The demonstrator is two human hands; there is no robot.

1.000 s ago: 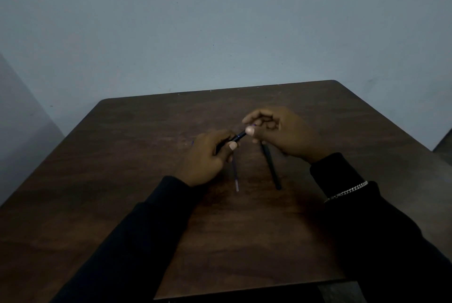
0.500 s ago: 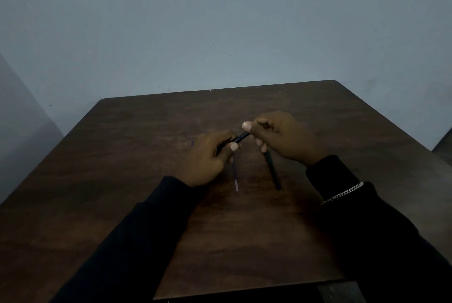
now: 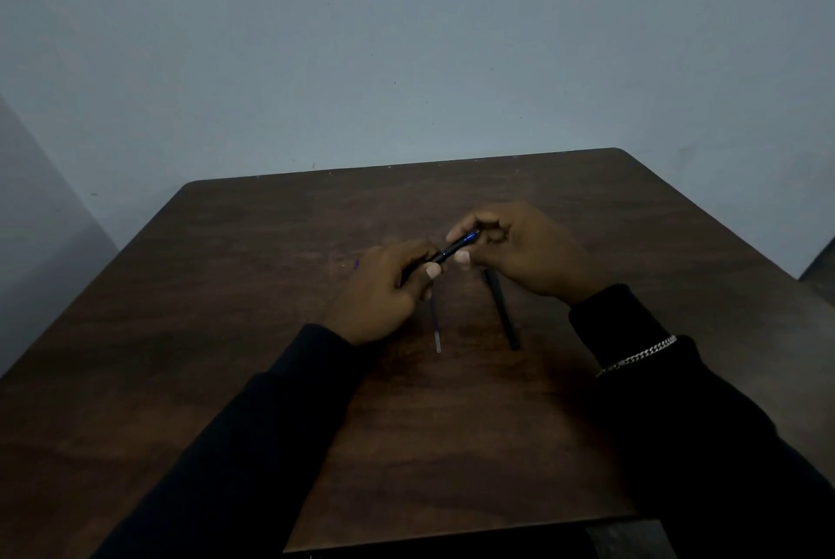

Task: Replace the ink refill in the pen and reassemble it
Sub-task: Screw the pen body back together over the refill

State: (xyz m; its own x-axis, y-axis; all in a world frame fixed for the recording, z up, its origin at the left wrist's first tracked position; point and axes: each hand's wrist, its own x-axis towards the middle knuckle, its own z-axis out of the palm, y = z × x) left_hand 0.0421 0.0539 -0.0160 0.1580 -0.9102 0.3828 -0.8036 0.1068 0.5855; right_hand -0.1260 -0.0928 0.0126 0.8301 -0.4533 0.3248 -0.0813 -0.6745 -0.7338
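dark table (image 3: 226,378) — left hand (image 3: 384,292) and right hand (image 3: 524,256) both grip pen (image 3: 454,249).

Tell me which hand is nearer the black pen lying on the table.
Right. The right hand hovers directly over the far end of the black pen, hiding its tip. The left hand sits farther left, beyond the thin refill.

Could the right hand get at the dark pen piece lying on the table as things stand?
Probably yes, once freed: the dark pen piece lies bare on the table, just beneath the right hand, nothing over it. But that hand and the left hand both hold the pen.
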